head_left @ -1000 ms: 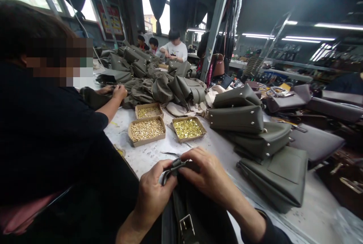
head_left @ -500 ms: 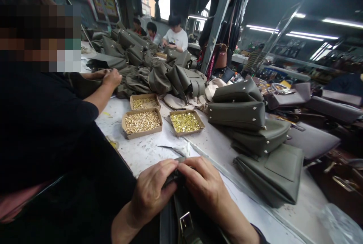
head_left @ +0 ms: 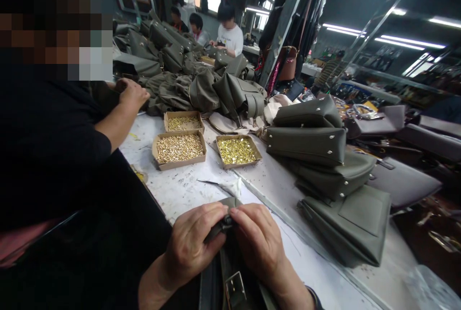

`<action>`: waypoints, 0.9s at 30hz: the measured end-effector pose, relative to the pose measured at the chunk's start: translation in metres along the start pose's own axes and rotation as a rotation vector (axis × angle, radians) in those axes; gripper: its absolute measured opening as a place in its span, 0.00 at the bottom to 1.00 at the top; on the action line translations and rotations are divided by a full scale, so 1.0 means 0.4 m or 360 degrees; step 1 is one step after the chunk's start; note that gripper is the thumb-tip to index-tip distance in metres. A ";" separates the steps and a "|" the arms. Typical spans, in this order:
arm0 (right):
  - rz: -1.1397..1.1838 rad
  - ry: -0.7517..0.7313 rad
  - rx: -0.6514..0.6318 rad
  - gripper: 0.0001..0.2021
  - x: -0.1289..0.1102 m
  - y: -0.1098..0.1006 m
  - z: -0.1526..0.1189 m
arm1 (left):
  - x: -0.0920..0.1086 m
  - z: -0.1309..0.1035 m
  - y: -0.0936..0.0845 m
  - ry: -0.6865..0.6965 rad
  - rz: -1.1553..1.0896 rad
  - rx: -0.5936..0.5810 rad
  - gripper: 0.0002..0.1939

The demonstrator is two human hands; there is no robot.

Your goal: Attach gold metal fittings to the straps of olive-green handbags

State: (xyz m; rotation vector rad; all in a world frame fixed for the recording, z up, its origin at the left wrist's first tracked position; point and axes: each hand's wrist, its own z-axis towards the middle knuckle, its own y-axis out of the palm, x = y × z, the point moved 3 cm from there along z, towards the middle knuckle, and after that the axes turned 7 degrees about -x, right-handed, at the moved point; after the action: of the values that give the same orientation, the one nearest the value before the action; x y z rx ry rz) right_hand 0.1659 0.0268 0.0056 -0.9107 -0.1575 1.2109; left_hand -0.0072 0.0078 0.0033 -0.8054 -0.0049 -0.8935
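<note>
Table (head_left: 173, 185) with trays (head_left: 182, 164), stacked bags (head_left: 306, 145); left hand (head_left: 194, 240) and right hand (head_left: 261, 238) tight on bag (head_left: 230, 257)

Here's the dark grey-green bag (head_left: 231, 201), upper edge pinched between both hands (head_left: 194, 240), the rest dropping below in shadow; down it runs a strap (head_left: 225, 258), and there gleams a tilted, silvery rectangular buckle (head_left: 236, 287)!

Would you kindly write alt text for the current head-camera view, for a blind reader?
A person's left hand and right hand pinch a dark olive leather-like piece above a metal buckle. On the white worktable beyond sit three cardboard trays of small gold-coloured bits, with olive handbags stacked at right.
</note>
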 end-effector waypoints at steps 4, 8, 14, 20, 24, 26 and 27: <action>-0.0014 -0.0056 0.0046 0.24 0.007 0.012 -0.028 | 0.001 -0.015 -0.001 0.0094 0.0012 -0.0071 0.12; 0.0026 -0.0142 0.0056 0.22 0.004 0.019 -0.042 | 0.001 -0.024 -0.005 0.0151 0.0005 -0.0099 0.11; 0.0054 -0.0180 0.0027 0.21 -0.009 0.014 -0.029 | -0.002 -0.037 -0.013 0.0196 -0.0040 -0.0104 0.12; 0.0108 -0.0201 -0.0097 0.18 -0.020 -0.003 -0.028 | 0.003 -0.041 -0.022 0.0248 -0.0057 -0.0111 0.10; 0.0053 -0.0197 -0.0080 0.16 -0.031 -0.008 -0.030 | 0.003 -0.039 -0.027 0.0290 -0.0088 -0.0109 0.09; 0.0030 -0.0209 -0.0056 0.15 -0.036 -0.007 -0.030 | 0.003 -0.037 -0.028 0.0319 -0.0103 -0.0113 0.09; 0.0023 -0.0216 -0.0049 0.15 -0.038 -0.005 -0.031 | 0.003 -0.036 -0.029 0.0327 -0.0110 -0.0112 0.09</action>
State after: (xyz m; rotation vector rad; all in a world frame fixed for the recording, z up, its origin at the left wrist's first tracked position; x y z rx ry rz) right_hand 0.1684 0.0074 0.0044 -0.8572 -0.2795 1.2871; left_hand -0.0188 -0.0062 0.0008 -0.7791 0.1805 -1.0434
